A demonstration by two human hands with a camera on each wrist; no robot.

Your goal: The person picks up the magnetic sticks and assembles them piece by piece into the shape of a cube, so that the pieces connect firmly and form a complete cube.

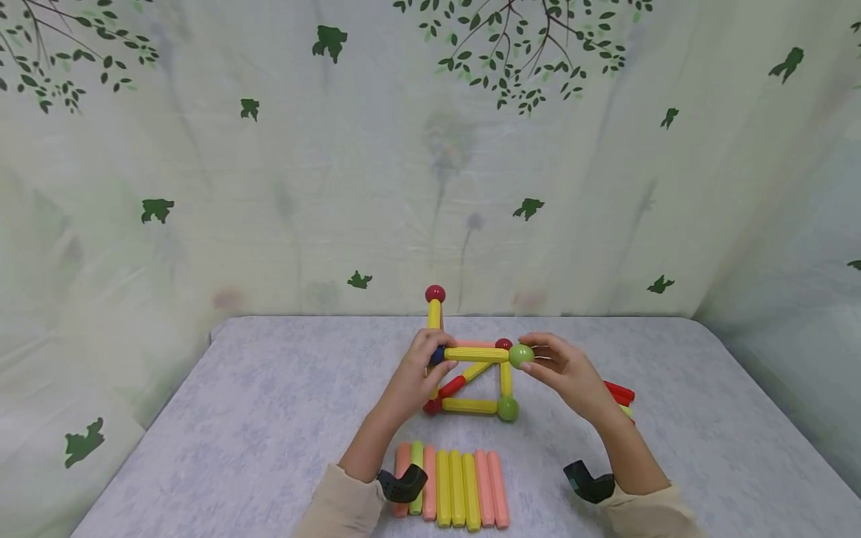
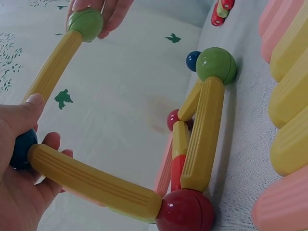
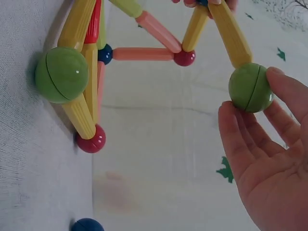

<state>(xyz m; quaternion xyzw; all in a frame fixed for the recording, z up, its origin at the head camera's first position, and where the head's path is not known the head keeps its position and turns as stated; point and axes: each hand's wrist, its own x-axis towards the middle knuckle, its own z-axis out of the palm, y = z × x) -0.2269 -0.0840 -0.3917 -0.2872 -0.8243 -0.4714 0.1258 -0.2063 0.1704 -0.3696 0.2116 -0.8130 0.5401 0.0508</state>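
Note:
A frame of toy building rods and balls stands on the table, with a lower yellow rod (image 1: 469, 406) between a red ball (image 1: 433, 406) and a lower green ball (image 1: 507, 409). At its raised left front corner, my left hand (image 1: 418, 368) grips a blue ball (image 2: 23, 149). From that ball an upper yellow rod (image 1: 476, 355) runs level to the right. My right hand (image 1: 572, 376) pinches the upper green ball (image 3: 250, 87) at this rod's far end, thumb and fingertips on opposite sides. Behind, another red ball (image 1: 435, 294) tops the structure. The back joints are partly hidden.
Several pink, yellow and green rods (image 1: 457, 489) lie in a row in front of the frame. Red and green rods (image 1: 620, 391) lie behind my right forearm. Another blue ball (image 3: 87, 225) rests on the table. A leaf-patterned curtain (image 1: 377, 164) hangs behind.

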